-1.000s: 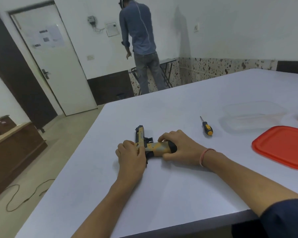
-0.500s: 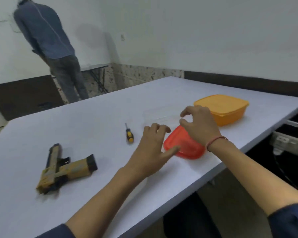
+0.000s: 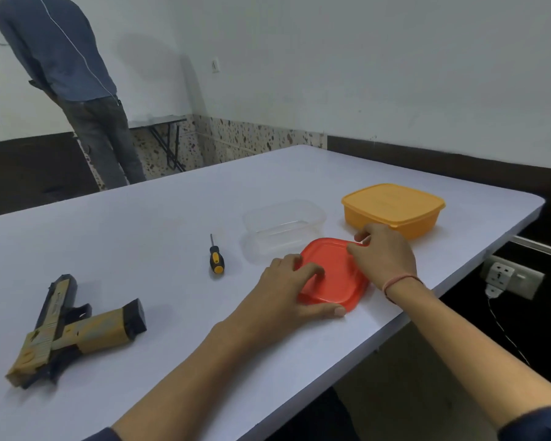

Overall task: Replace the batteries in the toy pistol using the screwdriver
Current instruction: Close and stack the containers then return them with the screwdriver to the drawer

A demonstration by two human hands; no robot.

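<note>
While my left hand [image 3: 287,288] and right hand [image 3: 385,256] both grasp the red lid [image 3: 334,278] | toy pistol [image 3: 74,326] lies well left of my fingers [image 3: 312,268], untouched | screwdriver [image 3: 216,257] between | step: setup, I judge; next: pick up screwdriver, find battery-cover screw.

I look down on a smooth, matt, pale table [image 3: 140,237]. The red lid [image 3: 334,275] reads as plastic with a slight sheen, the clear container [image 3: 283,224] as thin see-through plastic, and the orange box [image 3: 392,208] as duller, satin plastic. The toy pistol [image 3: 74,326] shows scuffed-looking tan and black matt plastic. The screwdriver [image 3: 216,259] pairs a thin metal shank with a black-and-yellow handle, seemingly plastic.
</note>
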